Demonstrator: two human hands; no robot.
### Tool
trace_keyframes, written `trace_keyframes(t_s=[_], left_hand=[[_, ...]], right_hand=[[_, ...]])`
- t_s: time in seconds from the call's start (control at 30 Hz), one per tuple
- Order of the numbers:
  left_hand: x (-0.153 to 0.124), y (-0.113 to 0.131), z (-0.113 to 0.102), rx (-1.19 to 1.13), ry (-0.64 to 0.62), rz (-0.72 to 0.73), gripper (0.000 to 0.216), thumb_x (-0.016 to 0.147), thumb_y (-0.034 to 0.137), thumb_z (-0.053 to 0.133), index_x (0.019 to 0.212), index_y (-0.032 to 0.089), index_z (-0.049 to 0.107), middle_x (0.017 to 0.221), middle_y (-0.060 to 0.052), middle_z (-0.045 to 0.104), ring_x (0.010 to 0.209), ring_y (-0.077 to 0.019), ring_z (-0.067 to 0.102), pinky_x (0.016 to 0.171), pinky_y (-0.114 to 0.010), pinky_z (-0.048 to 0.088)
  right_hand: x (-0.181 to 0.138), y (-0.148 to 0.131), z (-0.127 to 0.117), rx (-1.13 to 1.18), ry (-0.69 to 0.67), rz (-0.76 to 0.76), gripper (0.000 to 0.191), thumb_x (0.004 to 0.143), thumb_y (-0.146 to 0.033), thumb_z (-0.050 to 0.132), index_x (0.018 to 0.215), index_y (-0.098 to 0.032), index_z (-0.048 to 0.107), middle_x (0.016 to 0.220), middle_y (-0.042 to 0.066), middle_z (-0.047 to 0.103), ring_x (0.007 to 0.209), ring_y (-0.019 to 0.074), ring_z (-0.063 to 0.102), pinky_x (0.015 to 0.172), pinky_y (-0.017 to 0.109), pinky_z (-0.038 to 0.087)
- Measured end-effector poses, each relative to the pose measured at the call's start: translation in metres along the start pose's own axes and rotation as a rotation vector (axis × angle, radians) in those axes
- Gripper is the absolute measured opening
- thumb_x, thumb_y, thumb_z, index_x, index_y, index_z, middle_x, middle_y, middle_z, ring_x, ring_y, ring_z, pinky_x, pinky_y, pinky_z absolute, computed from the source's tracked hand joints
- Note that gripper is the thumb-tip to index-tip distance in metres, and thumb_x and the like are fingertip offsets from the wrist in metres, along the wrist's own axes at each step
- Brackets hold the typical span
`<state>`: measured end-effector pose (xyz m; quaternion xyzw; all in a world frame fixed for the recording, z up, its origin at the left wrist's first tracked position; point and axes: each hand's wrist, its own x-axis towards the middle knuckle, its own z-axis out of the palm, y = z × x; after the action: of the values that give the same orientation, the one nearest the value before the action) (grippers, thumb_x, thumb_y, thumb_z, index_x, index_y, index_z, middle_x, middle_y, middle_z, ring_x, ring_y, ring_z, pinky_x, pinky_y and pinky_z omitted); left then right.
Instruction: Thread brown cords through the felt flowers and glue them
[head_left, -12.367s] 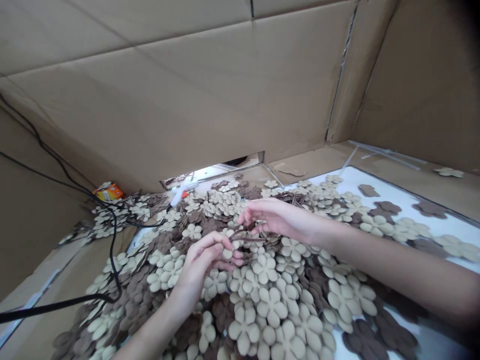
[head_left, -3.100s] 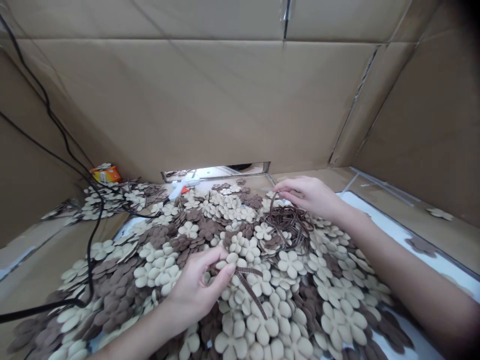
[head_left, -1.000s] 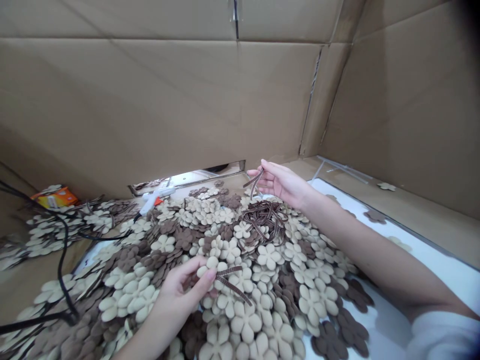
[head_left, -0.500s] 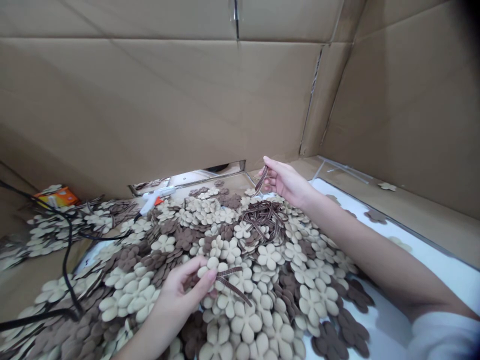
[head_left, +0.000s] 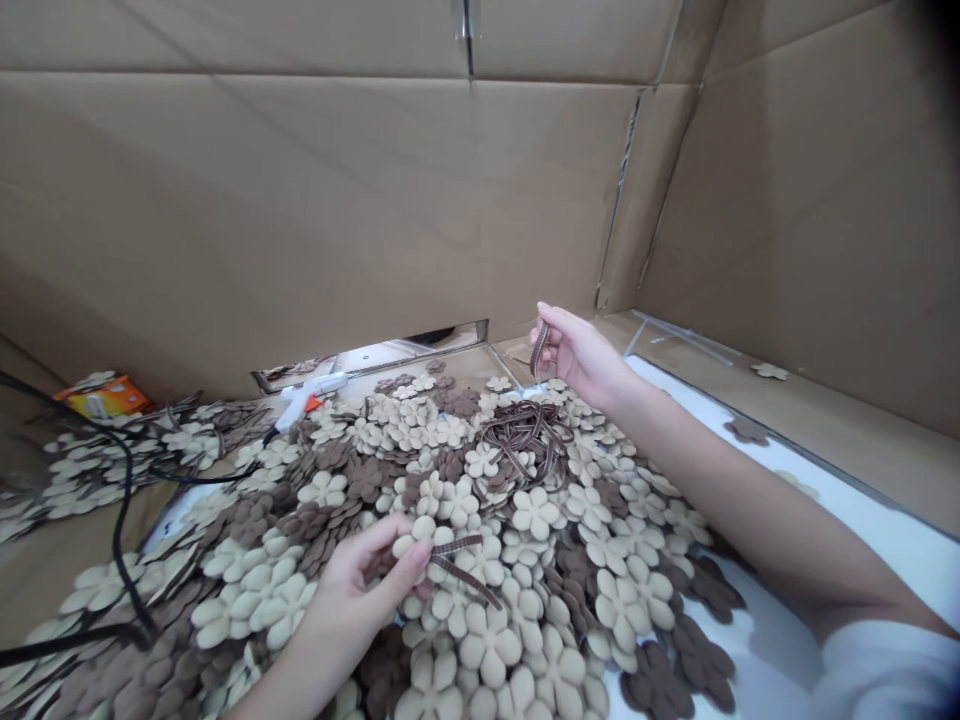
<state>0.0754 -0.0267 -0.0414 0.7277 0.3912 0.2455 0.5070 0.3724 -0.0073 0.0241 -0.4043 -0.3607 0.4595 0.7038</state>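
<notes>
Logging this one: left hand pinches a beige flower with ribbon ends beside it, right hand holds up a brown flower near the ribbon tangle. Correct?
Not quite: the right hand holds up a strip of brown ribbon, not a flower, near the ribbon tangle, as the head view shows. The left hand does pinch a beige flower with ribbon ends beside it.

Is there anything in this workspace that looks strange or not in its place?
Yes, two things, mildly. One cream flower lies by itself on the cardboard at the right, away from the main pile. On top of that pile, the brown ribbons lie in a loose tangle rather than straight.
</notes>
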Motion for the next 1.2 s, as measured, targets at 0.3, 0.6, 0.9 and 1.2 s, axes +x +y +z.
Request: trace_keyframes(t_s=[0.3,0.6,0.9,1.2], left_hand=[[-0.002,-0.007,-0.002,0.112,0.026,0.06,0.029,0.083,0.042,0.056,0.065,0.019,0.055,0.056,0.002,0.056,0.057,-0.0126,0.057,0.055,-0.018,0.044],[0.0,-0.005,-0.01,-0.259,0.074,0.051,0.036,0.077,0.051,0.062,0.078,0.016,0.068,0.118,-0.013,0.061,0.105,-0.0286,0.058,0.08,-0.032,0.052],[-0.006,0.004,-0.006,-0.064,-0.126,0.129,0.027,0.079,0.046,0.062,0.078,0.021,0.071,0.108,-0.009,0.065,0.129,-0.0283,0.039,0.106,-0.04,0.033],[-0.009,0.006,0.001,0.23,0.054,0.336,0.01,0.084,0.025,0.058,0.084,0.02,0.067,0.089,-0.005,0.068,0.087,-0.0186,0.062,0.083,-0.026,0.046]], right_hand=[[-0.005,-0.013,0.001,0.133,-0.129,0.177,0.018,0.086,-0.033,0.057,0.072,-0.021,0.052,0.06,-0.007,0.056,0.047,0.0065,0.049,0.05,0.021,0.04],[-0.047,0.018,0.046,-0.196,-0.41,0.071,0.024,0.079,-0.042,0.063,0.073,-0.02,0.055,0.071,-0.004,0.054,0.063,0.0097,0.05,0.06,0.022,0.041],[-0.083,0.058,0.071,-0.648,-0.516,-0.17,0.028,0.086,-0.04,0.056,0.068,-0.018,0.061,0.068,-0.001,0.057,0.072,0.0137,0.05,0.068,0.025,0.037],[-0.089,0.065,0.071,-0.644,-0.469,-0.073,0.029,0.084,-0.044,0.055,0.071,-0.019,0.062,0.065,-0.002,0.058,0.061,0.0118,0.05,0.06,0.024,0.038]])
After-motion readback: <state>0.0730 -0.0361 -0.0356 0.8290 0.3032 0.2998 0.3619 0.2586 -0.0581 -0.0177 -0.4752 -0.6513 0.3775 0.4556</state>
